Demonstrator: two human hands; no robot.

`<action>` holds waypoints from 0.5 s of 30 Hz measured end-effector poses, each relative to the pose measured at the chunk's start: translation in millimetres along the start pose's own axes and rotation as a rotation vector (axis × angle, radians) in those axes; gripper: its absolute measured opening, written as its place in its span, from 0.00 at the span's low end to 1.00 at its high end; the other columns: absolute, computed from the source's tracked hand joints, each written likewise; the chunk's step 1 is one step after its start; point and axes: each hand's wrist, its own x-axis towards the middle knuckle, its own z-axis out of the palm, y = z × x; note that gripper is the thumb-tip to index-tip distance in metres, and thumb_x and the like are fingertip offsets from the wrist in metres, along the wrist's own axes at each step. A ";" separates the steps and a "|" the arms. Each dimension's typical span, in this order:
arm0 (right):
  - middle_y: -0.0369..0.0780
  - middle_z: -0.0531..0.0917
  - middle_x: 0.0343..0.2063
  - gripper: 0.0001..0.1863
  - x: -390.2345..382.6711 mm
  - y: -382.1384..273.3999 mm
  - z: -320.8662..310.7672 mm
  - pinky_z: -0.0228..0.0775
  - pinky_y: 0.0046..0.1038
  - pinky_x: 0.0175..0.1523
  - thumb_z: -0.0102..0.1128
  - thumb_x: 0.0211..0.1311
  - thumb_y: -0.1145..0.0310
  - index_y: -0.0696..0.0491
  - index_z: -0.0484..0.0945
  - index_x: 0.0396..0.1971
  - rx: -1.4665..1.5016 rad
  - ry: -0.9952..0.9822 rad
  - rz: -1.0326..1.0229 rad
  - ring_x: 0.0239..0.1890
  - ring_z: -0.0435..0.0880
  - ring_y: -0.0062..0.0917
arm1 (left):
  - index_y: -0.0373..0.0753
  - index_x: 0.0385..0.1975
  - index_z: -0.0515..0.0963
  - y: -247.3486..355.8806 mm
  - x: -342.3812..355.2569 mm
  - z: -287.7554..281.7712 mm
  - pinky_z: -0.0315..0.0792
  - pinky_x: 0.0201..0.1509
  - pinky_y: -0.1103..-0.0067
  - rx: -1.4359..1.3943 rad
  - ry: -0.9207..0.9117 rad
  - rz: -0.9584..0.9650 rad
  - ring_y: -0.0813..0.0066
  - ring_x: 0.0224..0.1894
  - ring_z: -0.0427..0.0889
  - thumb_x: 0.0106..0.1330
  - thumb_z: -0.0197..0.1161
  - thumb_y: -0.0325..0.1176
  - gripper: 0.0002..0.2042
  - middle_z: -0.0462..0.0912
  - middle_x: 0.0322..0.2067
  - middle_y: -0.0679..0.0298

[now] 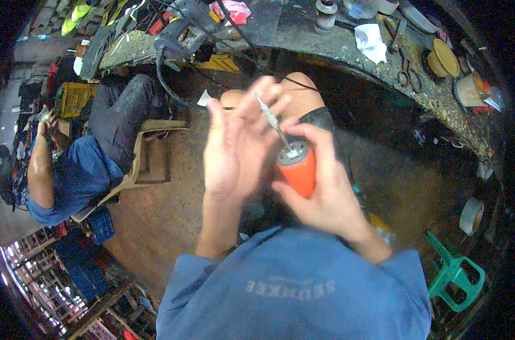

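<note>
My right hand point(331, 187) is wrapped round an orange cylindrical tool point(297, 174) with a grey metal top, from which a slim metal shaft point(270, 117) points up and left. My left hand point(237, 147) is open, fingers apart and somewhat blurred, just beside and behind the shaft; whether it touches the shaft I cannot tell. My bare knees point(300, 93) show beyond the hands, below the edge of the workbench.
The curved workbench point(274, 22) holds a grey power tool point(175, 39) with hanging cords, white paper point(369, 42), scissors point(407, 73) and several containers. A co-worker point(76, 175) in blue sits at left. A green plastic stool point(458, 280) stands at lower right.
</note>
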 end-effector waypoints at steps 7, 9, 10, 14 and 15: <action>0.49 0.88 0.51 0.39 -2.8 0.1 -26.7 0.84 0.42 0.55 0.88 0.56 0.57 0.52 0.74 0.63 -0.170 -0.168 -0.083 0.53 0.91 0.52 | 0.52 0.68 0.83 74.4 -21.5 26.9 0.53 0.82 0.47 2.151 -0.491 0.957 0.64 0.72 0.76 0.67 0.68 0.59 0.32 0.84 0.64 0.67; 0.49 0.89 0.50 0.38 -3.1 -6.1 -38.9 0.84 0.43 0.55 0.88 0.56 0.57 0.52 0.75 0.61 -0.205 -0.264 -0.102 0.52 0.91 0.52 | 0.58 0.51 0.86 77.4 -24.0 28.7 0.53 0.79 0.48 2.304 -0.650 0.951 0.76 0.64 0.80 0.63 0.68 0.55 0.19 0.84 0.48 0.77; 0.48 0.89 0.48 0.37 -3.4 -9.6 -46.7 0.84 0.43 0.53 0.88 0.56 0.55 0.51 0.77 0.60 -0.210 -0.330 -0.057 0.50 0.92 0.51 | 0.60 0.48 0.86 83.9 -27.1 27.9 0.56 0.74 0.51 2.348 -0.770 0.949 0.75 0.62 0.82 0.69 0.64 0.56 0.15 0.85 0.48 0.79; 0.46 0.89 0.46 0.37 -7.3 -23.5 -76.9 0.86 0.43 0.48 0.85 0.57 0.46 0.49 0.77 0.60 -0.358 -0.591 -0.082 0.48 0.92 0.48 | 0.61 0.37 0.80 98.6 -44.8 23.1 0.63 0.57 0.61 2.320 -1.138 1.090 0.75 0.54 0.83 0.70 0.67 0.56 0.10 0.83 0.41 0.79; 0.48 0.89 0.45 0.37 -11.2 -27.3 -81.3 0.86 0.46 0.46 0.83 0.59 0.45 0.49 0.76 0.61 -0.331 -0.650 -0.080 0.46 0.92 0.51 | 0.60 0.34 0.78 97.5 -51.9 22.6 0.63 0.53 0.65 2.270 -1.130 1.200 0.77 0.49 0.81 0.66 0.67 0.51 0.08 0.78 0.37 0.78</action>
